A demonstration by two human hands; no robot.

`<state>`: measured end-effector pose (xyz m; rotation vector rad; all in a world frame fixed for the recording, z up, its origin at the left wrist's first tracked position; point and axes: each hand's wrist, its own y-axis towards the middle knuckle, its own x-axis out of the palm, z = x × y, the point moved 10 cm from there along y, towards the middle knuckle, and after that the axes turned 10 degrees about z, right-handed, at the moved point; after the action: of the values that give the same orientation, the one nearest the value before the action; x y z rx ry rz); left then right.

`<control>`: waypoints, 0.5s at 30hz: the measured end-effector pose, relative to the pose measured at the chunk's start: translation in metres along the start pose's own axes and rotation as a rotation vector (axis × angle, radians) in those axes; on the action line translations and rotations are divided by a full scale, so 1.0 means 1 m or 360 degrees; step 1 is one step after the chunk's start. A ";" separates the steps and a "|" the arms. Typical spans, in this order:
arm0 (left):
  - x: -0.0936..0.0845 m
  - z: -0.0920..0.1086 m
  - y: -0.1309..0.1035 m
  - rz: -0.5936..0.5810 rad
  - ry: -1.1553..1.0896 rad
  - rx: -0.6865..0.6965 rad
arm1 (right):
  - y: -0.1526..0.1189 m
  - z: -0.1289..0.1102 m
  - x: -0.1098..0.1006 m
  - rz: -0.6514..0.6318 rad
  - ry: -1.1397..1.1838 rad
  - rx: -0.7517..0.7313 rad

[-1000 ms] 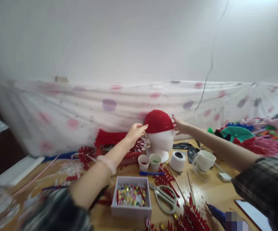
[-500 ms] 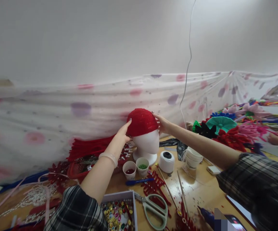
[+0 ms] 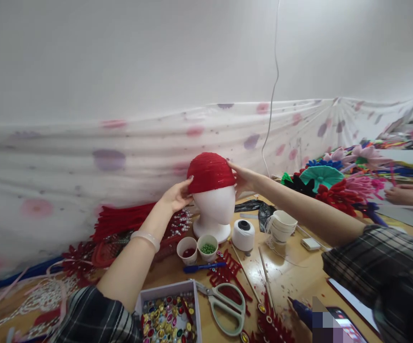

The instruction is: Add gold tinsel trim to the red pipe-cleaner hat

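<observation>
A red cap (image 3: 211, 172) that looks wound from fuzzy strands covers the top of a white foam mannequin head (image 3: 214, 206). My left hand (image 3: 177, 195) grips the cap's left edge, thumb up on its side and fingers partly hidden behind it. Opposite, my right hand (image 3: 241, 178) holds the cap's right side, its fingers bent around the back edge and partly out of sight. In front of the head's base stand a paper cup of dark red beads (image 3: 187, 251), a cup of green beads (image 3: 207, 248) and a white thread spool (image 3: 243, 235).
Nearer lie scissors (image 3: 227, 309), a blue pen (image 3: 204, 267), a box of gems (image 3: 197, 305), a glue gun (image 3: 301, 309) and a phone (image 3: 344, 324). Stacked cups (image 3: 281, 226) stand right. Fuzzy flowers (image 3: 323, 178) and another person's hands (image 3: 408, 196) are far right.
The view has shifted slightly, so the head and cap sit a little higher. My left hand has turned and lies lower on the cap's edge; my right hand keeps its place.
</observation>
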<state>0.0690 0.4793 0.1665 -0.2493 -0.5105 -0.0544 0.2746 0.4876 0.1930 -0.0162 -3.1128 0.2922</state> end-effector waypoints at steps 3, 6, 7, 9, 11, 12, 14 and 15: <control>0.005 -0.010 -0.011 -0.0086 0.0114 0.0065 | -0.010 0.006 0.007 -0.0141 -0.0069 0.0039; 0.011 -0.017 -0.016 -0.0147 0.0150 0.0167 | -0.024 0.013 0.018 -0.0300 -0.0105 -0.0014; 0.012 -0.018 -0.016 -0.0162 0.0147 0.0202 | -0.028 0.014 0.021 -0.0338 -0.0110 -0.0054; 0.015 -0.020 -0.015 -0.0183 0.0132 0.0258 | -0.034 0.014 0.024 -0.0390 -0.0110 -0.0141; 0.015 -0.022 -0.013 -0.0186 0.0118 0.0288 | -0.038 0.014 0.025 -0.0425 -0.0109 -0.0212; 0.015 -0.024 -0.012 -0.0181 0.0111 0.0296 | -0.038 0.014 0.026 -0.0437 -0.0108 -0.0241; 0.014 -0.026 -0.012 -0.0164 0.0089 0.0311 | -0.038 0.013 0.027 -0.0437 -0.0099 -0.0290; 0.013 -0.027 -0.011 -0.0155 0.0075 0.0320 | -0.037 0.014 0.027 -0.0429 -0.0092 -0.0308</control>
<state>0.0917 0.4618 0.1529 -0.0266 -0.4773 -0.1029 0.2469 0.4486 0.1871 0.4123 -3.1331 -0.0145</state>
